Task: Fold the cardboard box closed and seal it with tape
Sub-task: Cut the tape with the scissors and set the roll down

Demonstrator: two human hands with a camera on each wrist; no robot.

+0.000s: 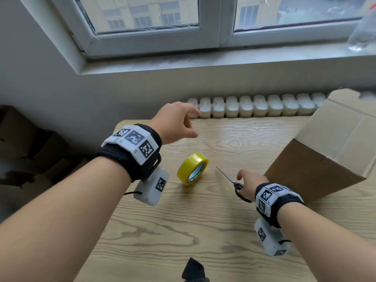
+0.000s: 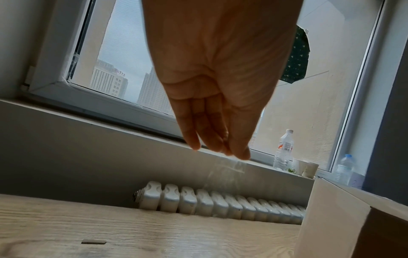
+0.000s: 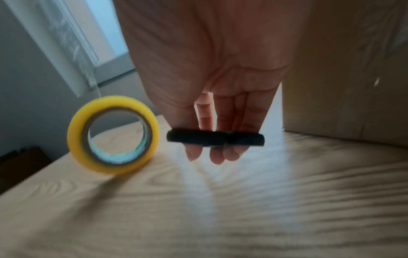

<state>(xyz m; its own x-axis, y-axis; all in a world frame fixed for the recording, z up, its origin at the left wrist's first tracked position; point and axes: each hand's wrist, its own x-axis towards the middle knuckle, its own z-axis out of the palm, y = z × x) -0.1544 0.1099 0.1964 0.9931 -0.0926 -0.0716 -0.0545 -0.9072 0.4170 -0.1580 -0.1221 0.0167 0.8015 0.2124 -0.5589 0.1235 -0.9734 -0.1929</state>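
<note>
On the wooden table (image 1: 203, 220) by the window, the cardboard box (image 1: 329, 143) sits at the far right, tipped or lying so that one long creased face slants up and away; its long axis seems to run from the near right toward the far right corner, though whether its flaps are shut I cannot tell from where I stand. Left of it a yellow tape roll (image 1: 192, 168) stands on edge, its open core facing near-right toward the right hand (image 1: 249, 185). That hand has its fingers hooked through the black loops of a pair of scissors (image 1: 234, 183), blades together and pointing far-left toward the roll. The left hand (image 1: 177, 122) hangs above the far side of the table, fingertips (image 2: 240, 153) drawn together on what looks like a faint clear strip of tape (image 2: 229, 167) — hard to make out against the wall. If that is a cut length, the job now is to carry it to the box seam without letting it curl onto itself: keep it taut, set one end down first, then smooth along the seam. Better to put the scissors down first — two free hands hold flaps flat far more surely.
</note>
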